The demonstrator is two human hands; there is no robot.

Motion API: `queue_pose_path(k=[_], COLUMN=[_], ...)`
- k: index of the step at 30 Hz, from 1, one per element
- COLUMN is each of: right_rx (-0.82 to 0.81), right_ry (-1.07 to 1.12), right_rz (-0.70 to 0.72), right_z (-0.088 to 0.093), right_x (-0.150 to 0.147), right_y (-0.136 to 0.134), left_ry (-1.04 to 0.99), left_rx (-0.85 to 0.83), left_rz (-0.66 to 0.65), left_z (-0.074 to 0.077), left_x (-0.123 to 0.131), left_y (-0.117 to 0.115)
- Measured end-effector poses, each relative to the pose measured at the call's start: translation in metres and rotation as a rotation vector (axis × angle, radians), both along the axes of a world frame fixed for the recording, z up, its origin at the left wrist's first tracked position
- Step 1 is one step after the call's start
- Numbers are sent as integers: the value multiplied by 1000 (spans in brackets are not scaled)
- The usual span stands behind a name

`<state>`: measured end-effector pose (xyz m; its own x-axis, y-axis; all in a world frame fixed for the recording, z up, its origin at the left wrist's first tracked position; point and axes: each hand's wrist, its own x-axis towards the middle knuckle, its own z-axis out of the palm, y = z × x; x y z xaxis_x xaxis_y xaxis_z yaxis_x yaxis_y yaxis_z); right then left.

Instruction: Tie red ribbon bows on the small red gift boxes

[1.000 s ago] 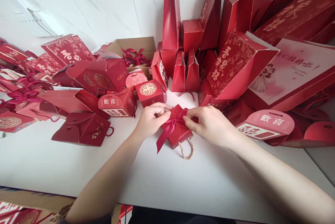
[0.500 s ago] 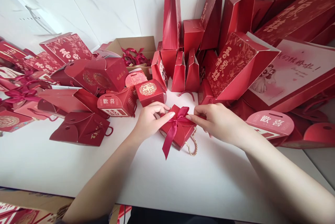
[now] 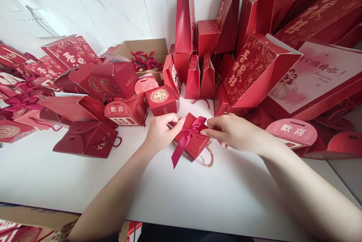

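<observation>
A small red gift box [image 3: 195,144] lies on the white table [image 3: 175,193] between my hands, with a gold rope handle [image 3: 207,158] at its near right. A dark pink ribbon bow [image 3: 190,130] is tied across its top, one tail hanging toward me. My left hand [image 3: 161,130] is closed, its fingertips pinching the box's left edge by the bow. My right hand [image 3: 234,132] is closed too, thumb and forefinger pinching the bow's right loop.
Many red gift boxes and bags crowd the table's back and sides: a tall pile [image 3: 215,38] against the wall, a big printed bag [image 3: 254,70] at right, folded boxes [image 3: 90,138] at left. A brown carton [image 3: 147,51] holds ribbons.
The bow has been pulled into shape and my hands have closed in on the box again after spreading slightly. The box has shifted a little to the right.
</observation>
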<state>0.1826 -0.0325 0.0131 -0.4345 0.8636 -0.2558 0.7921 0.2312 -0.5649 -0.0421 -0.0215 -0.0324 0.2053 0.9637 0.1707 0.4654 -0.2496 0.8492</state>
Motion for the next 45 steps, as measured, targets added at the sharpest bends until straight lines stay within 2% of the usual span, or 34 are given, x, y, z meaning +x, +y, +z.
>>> queue_pose_path(k=[4, 11, 17, 25, 32, 39, 43, 45], right_rx=[-39, -73, -59, -78, -76, -59, -49, 23], right_ry=[25, 64, 45, 39, 25, 40, 10, -58], right_rz=[25, 25, 38, 49, 53, 70, 107, 110], right_z=[2, 3, 6, 5, 4, 2, 3, 5], right_x=[2, 4, 4, 4, 5, 7, 19, 27], right_y=[1, 2, 2, 3, 4, 5, 5, 3], left_ry=[-47, -187, -142, -206, -260, -102, -83, -75], left_rx=[-53, -248, -309, -305, -410, -237, -199, -204], left_rz=[-16, -86, -168, -173, -138, -197, -217, -217], left_z=[-3, -7, -5, -6, -9, -4, -2, -1], left_x=[-3, -9, -14, -14, -16, -11, -12, -13], left_y=[4, 16, 17, 19, 21, 15, 13, 13])
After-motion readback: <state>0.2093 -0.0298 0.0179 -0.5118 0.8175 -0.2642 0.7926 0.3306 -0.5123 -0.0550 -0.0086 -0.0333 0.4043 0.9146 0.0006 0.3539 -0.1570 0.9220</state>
